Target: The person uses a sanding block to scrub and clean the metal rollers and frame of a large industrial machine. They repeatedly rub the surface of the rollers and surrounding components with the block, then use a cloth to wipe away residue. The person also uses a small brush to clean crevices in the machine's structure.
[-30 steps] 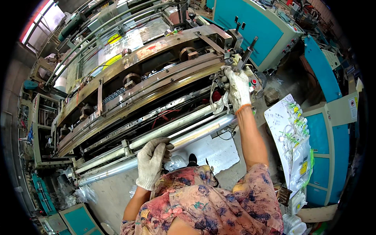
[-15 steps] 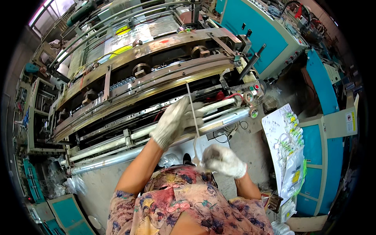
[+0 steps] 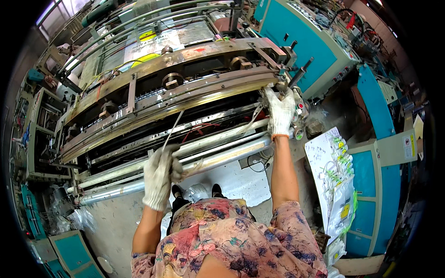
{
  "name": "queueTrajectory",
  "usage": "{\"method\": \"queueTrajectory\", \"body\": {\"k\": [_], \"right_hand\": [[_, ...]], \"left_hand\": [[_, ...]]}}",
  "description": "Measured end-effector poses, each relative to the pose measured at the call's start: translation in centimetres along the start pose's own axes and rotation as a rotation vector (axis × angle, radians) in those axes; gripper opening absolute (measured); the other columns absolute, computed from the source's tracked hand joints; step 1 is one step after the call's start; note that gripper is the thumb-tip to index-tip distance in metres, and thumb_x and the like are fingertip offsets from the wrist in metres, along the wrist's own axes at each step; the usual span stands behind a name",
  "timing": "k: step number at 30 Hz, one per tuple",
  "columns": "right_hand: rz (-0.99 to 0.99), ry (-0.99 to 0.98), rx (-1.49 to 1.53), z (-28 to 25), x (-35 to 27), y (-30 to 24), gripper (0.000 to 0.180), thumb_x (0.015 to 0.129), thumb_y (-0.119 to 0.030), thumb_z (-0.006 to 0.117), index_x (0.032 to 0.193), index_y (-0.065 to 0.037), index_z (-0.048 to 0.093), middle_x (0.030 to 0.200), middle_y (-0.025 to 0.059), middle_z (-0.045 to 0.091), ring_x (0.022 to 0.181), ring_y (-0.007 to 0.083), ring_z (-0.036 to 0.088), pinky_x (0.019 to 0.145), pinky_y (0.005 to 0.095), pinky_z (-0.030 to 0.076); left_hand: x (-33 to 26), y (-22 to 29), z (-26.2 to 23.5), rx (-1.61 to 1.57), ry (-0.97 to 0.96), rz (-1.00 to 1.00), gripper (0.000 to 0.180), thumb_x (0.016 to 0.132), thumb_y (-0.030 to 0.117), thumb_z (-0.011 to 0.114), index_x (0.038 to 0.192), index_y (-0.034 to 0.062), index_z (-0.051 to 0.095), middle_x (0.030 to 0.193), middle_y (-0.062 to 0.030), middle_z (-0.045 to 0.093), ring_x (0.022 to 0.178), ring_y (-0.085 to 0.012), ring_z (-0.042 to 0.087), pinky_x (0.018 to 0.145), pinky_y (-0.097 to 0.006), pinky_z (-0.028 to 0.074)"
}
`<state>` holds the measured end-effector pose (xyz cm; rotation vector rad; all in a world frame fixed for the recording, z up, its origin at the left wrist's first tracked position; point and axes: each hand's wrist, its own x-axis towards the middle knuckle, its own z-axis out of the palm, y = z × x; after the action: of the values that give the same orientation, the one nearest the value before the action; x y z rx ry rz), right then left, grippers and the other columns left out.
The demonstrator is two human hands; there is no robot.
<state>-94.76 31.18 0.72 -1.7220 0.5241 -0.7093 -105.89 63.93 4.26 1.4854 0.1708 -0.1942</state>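
Both of my hands wear white knitted work gloves. My left hand (image 3: 161, 177) is closed round a thin pale stick (image 3: 174, 127), whose far end slants up toward the machine's front bar. My right hand (image 3: 280, 111) reaches to the right end of the machine (image 3: 194, 95), beside the end of its long brass-coloured bar. Its fingers are bent there, and what they grip is partly hidden. A crumpled pale strip (image 3: 254, 116) hangs just left of that hand.
A silver roller (image 3: 116, 193) runs along the machine's front. Right of me, a white board (image 3: 320, 150) carries several plastic bags. Teal cabinets (image 3: 364, 171) stand beyond it. A push-button box (image 3: 300, 106) sits by my right hand. A white sheet (image 3: 245, 183) lies on the floor.
My left hand has moved left and nearer to me with the stick. My right hand has left the stick's lower end and gone forward to the machine's right end.
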Motion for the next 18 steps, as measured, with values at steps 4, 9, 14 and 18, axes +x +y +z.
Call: {"method": "queueTrajectory", "body": {"k": [4, 9, 14, 18], "right_hand": [[-0.199, 0.04, -0.013, 0.5, 1.1, 1.8, 0.037, 0.085, -0.019, 0.071, 0.112, 0.004, 0.061, 0.094, 0.0087, 0.068, 0.08, 0.0159, 0.06, 0.077, 0.0299, 0.049], [0.03, -0.201, 0.254, 0.9, -5.0, -2.5, 0.015, 0.093, -0.012, 0.062, 0.101, 0.001, 0.061, 0.087, 0.0061, 0.064, 0.072, 0.0115, 0.058, 0.066, 0.0248, 0.05], [-0.076, -0.555, 0.3, 3.3, -12.4, -8.6, 0.013, 0.091, -0.014, 0.063, 0.095, -0.002, 0.058, 0.076, 0.0084, 0.068, 0.051, 0.007, 0.054, 0.042, 0.0216, 0.041], [0.111, -0.879, 0.36, 6.3, -16.3, -11.3, 0.009, 0.088, -0.007, 0.061, 0.093, -0.001, 0.059, 0.076, 0.0073, 0.068, 0.052, 0.0058, 0.052, 0.044, 0.0214, 0.038]], "left_hand": [[-4.0, -1.6, -5.1, 0.033, 0.142, 0.102, 0.044, 0.1, 0.034, 0.051, 0.113, -0.0077, 0.058, 0.061, -0.0046, 0.058, 0.047, -0.0104, 0.053, 0.044, -0.023, 0.045], [-10.5, -1.0, -13.7, 0.034, 0.568, 0.241, 0.047, 0.101, 0.036, 0.05, 0.111, -0.0091, 0.054, 0.057, -0.0018, 0.051, 0.045, -0.01, 0.047, 0.043, -0.025, 0.042], [-20.0, 0.5, -23.6, -0.285, 0.985, 0.412, 0.039, 0.099, 0.036, 0.053, 0.121, 0.0036, 0.049, 0.074, 0.0049, 0.043, 0.059, -0.0047, 0.038, 0.051, -0.018, 0.033], [-29.4, -1.8, -32.1, -0.148, 1.508, 0.539, 0.047, 0.099, 0.038, 0.052, 0.129, 0.0021, 0.05, 0.087, 0.0002, 0.05, 0.069, -0.0098, 0.044, 0.065, -0.026, 0.043]]}}
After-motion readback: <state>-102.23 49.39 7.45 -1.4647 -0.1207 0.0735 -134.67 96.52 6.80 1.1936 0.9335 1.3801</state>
